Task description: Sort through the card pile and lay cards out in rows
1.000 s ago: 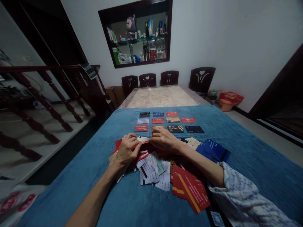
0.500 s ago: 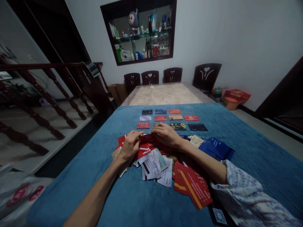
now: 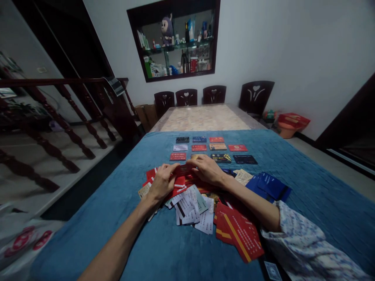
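Where a plush blue cloth (image 3: 152,249) covers the near part of the pale, stone-patterned bench (image 3: 202,117), my left hand (image 3: 164,179) and right hand (image 3: 208,169) pinch a dark red, rectangular card (image 3: 183,170) between them, one at each end, holding it tilted up with a flat side toward me; whether its lower edge touches the cards below, I cannot tell from here. Directly beneath it I have bright red cards (image 3: 180,180), and nearer to me a loose spread of white cards with black stripes (image 3: 187,210). Red cards with yellow bands (image 3: 238,232) lie on the near side of my right forearm (image 3: 252,201), while beyond it shiny blue cards (image 3: 271,185) overlap one another beside a few beige printed cards (image 3: 243,176). Past my knuckles I see three rows of cards (image 3: 199,148) laid flat and apart; in the nearest row, a black card with yellow angular marks (image 3: 221,158) lies between a gold card (image 3: 196,155), partly hidden by the right hand, and a darker black card (image 3: 245,159)
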The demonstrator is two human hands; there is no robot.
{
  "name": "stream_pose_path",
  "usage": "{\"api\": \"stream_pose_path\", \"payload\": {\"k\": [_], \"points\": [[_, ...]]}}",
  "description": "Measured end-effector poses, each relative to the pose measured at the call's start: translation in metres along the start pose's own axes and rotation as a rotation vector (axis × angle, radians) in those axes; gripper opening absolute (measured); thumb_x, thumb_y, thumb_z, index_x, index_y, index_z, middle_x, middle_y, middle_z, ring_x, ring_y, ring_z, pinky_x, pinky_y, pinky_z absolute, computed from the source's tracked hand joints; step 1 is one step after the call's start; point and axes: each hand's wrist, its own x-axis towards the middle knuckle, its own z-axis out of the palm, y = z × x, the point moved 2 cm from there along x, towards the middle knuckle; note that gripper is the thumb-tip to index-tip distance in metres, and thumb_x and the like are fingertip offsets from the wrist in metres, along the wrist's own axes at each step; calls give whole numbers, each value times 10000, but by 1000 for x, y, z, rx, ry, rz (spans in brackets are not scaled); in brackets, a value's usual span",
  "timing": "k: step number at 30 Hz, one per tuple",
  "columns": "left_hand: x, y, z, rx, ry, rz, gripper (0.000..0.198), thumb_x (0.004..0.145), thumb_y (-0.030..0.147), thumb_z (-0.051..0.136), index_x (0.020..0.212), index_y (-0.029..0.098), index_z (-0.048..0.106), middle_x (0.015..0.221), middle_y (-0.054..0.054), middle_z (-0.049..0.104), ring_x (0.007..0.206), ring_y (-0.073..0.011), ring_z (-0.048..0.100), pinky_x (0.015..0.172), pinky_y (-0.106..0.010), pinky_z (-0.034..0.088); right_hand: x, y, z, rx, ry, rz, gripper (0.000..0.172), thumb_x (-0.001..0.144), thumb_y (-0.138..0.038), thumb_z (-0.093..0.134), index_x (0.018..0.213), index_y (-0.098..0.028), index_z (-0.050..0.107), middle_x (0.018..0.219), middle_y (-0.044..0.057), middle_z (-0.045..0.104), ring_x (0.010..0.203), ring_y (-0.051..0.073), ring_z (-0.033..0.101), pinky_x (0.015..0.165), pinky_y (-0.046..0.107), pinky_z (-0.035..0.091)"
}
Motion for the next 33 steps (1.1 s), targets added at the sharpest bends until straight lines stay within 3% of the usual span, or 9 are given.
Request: {"api": "stream_pose_path", "payload": {"k": [10, 15, 33], "points": [[-1, -5, 4, 61, 6, 8, 496, 882, 77, 516, 1353, 231, 525, 981, -56, 643, 915, -208, 587, 863, -371, 504, 5, -8, -1, -54, -67, 26, 377, 947, -180, 544, 1323, -201, 558, 1107, 121, 686, 1037, 233, 554, 893, 372, 350], [0, -7, 4, 51, 41, -24, 466, 853, 79, 558, 1296, 221, 540, 967, -45, 651, 899, -210, 602, 868, -376, 501, 6, -9, -4, -51, -118, 39, 518, 867, -192, 621, 1371, -178, 499, 1167, 130, 646, 1099, 265, 515, 921, 396, 348], [-1, -11, 5, 84, -13, -15, 511, 801, 156, 643, 1301, 167, 538, 1136, -107, 646, 1065, -265, 580, 932, -439, 487, 4, -2, 1, -58, -168, 36, 597, 871, -343, 638, 1396, -114, 472, 1224, 191, 588, 1149, 300, 495, 972, 467, 362]]}}
